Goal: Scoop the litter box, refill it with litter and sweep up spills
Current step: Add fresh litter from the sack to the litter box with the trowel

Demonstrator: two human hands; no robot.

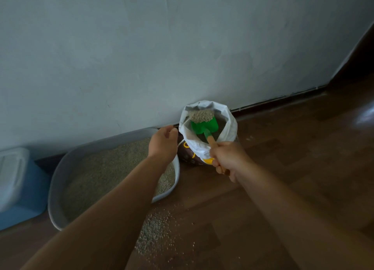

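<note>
Scoop [204,126] loaded inside litter bag [230,126].
Right hand [226,158] gripped its wooden handle; left hand [163,143] sat by bag rim, fingers curled, grip unclear.

Seen from my remote station: a dark wooden floor [283,188] runs up to a pale wall [141,47]. A grey litter box [60,172], filled with litter, sits on the boards against the wall, just beside a blue container [26,193] with a white lid. To the box's right stands an open litter bag [229,126], its top rolled down. Spilled litter [153,231] lies scattered in front of the box.
</note>
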